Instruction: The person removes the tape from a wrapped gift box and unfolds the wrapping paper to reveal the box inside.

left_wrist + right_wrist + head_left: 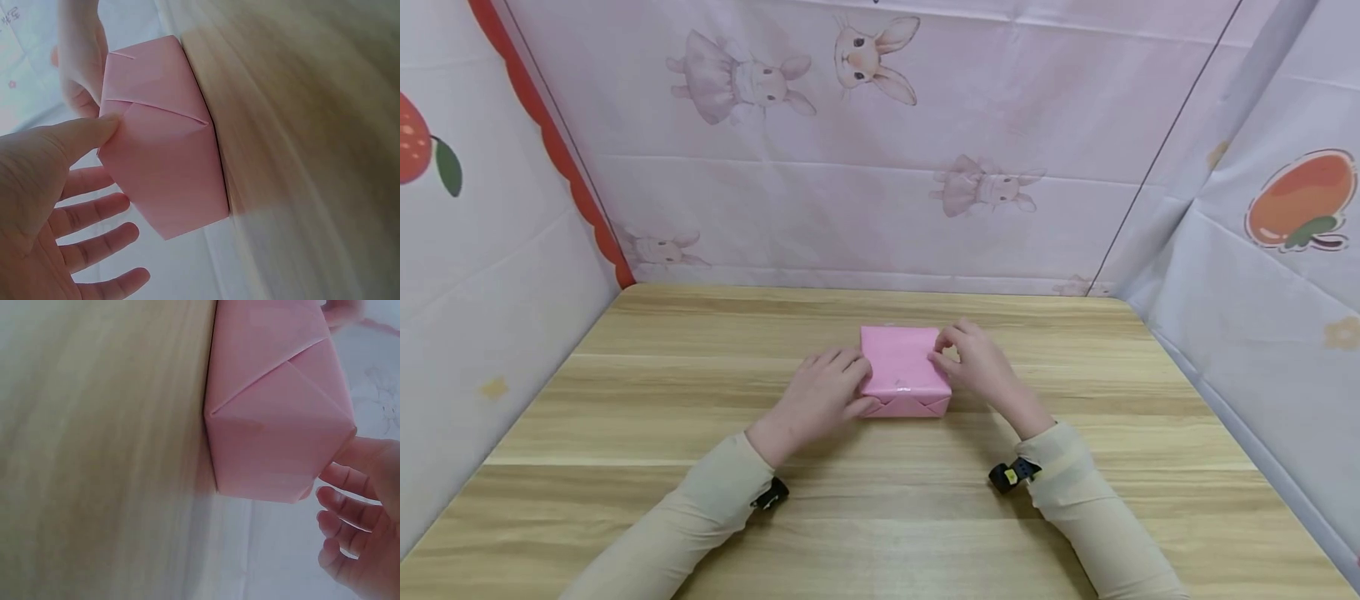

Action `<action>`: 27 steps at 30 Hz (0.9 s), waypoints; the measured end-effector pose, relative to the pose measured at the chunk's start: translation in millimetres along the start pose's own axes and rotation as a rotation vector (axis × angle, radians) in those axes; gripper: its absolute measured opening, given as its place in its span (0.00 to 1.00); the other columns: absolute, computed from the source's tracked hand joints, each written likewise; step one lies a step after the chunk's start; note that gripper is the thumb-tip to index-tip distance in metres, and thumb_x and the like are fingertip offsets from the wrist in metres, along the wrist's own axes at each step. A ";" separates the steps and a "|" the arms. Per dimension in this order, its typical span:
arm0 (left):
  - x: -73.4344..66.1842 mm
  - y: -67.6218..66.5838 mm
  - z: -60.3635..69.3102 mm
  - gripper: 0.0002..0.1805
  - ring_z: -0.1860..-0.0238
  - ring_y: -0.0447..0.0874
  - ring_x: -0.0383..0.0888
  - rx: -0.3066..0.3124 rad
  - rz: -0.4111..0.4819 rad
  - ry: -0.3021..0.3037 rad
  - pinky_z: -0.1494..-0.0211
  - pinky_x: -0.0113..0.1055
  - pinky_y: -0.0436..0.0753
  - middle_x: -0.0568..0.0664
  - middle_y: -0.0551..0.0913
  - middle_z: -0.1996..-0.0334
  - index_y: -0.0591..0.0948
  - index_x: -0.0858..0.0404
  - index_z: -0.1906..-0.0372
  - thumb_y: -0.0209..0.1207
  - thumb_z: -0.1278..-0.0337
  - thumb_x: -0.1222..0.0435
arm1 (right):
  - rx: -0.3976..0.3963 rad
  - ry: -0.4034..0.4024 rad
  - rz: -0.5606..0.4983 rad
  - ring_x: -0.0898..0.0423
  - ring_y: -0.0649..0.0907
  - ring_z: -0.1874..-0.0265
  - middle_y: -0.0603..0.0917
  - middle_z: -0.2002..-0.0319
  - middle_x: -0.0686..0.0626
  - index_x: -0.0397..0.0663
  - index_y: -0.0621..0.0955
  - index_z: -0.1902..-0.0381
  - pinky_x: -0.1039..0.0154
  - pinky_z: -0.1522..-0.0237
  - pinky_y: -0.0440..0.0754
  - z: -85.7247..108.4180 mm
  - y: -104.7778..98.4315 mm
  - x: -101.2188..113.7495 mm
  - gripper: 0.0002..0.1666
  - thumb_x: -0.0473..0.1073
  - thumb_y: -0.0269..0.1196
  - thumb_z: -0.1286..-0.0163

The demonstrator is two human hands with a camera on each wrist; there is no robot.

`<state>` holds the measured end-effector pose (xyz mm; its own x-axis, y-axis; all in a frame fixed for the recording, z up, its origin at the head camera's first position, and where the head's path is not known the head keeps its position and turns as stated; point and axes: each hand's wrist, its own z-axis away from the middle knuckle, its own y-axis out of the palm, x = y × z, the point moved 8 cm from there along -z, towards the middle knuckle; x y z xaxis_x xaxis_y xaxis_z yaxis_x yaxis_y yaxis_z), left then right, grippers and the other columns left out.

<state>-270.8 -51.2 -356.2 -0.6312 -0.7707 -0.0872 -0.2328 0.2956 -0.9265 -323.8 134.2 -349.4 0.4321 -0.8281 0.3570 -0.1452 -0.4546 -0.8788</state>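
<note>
A box wrapped in glossy pink paper [904, 357] sits flat on the wooden table, between both hands. Folded flaps cross on its front face, and clear tape shines along its front top edge. My left hand [822, 398] holds the box at its left front corner, thumb on the front, fingers bent along the left edge. In the left wrist view, the outer fingers of the left hand [81, 231] are spread and off the paper. My right hand [981, 363] has thumb and index finger at the box's right top edge; its other fingers [340, 531] curl loosely off the box.
The wood-grain table [880, 517] stretches around the box. A pink curtain with rabbit prints [865, 167] hangs behind it, and pale printed sheets [1285, 333] close off the sides. Each wrist wears a black strap [1013, 475] over a beige sleeve.
</note>
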 end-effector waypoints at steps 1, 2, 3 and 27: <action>0.3 0.0 0.0 0.17 0.52 0.74 0.46 -0.001 -0.002 0.000 0.47 0.46 0.77 0.45 0.77 0.56 0.73 0.54 0.65 0.63 0.42 0.46 | -0.006 -0.004 0.003 0.50 0.79 0.59 0.81 0.62 0.45 0.45 0.82 0.67 0.54 0.56 0.80 0.0 -0.1 0.6 0.08 0.45 0.66 0.35; 0.4 -0.1 -0.1 0.17 0.52 0.74 0.46 -0.001 -0.004 -0.001 0.47 0.46 0.77 0.45 0.77 0.56 0.73 0.54 0.65 0.63 0.42 0.46 | -0.012 -0.010 0.007 0.50 0.79 0.60 0.81 0.62 0.45 0.45 0.82 0.67 0.54 0.56 0.80 -0.1 0.0 1.3 0.08 0.44 0.66 0.35; 0.4 -0.3 0.0 0.17 0.52 0.74 0.46 -0.001 -0.005 -0.001 0.47 0.46 0.77 0.45 0.77 0.56 0.73 0.54 0.65 0.63 0.42 0.47 | -0.016 -0.017 0.009 0.50 0.78 0.60 0.81 0.63 0.46 0.45 0.82 0.67 0.54 0.57 0.80 -0.1 0.2 2.1 0.08 0.44 0.66 0.35; -1.8 -1.2 -0.2 0.16 0.54 0.74 0.46 0.004 0.002 0.007 0.51 0.44 0.78 0.46 0.77 0.56 0.73 0.55 0.66 0.62 0.41 0.49 | -0.018 0.013 -0.002 0.52 0.78 0.62 0.79 0.62 0.45 0.43 0.77 0.67 0.56 0.59 0.82 1.5 1.5 -1.4 0.06 0.40 0.59 0.32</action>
<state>-269.5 -50.1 -354.8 -0.6368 -0.7662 -0.0862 -0.2286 0.2944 -0.9279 -323.3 135.2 -351.8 0.4210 -0.8314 0.3626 -0.1609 -0.4619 -0.8722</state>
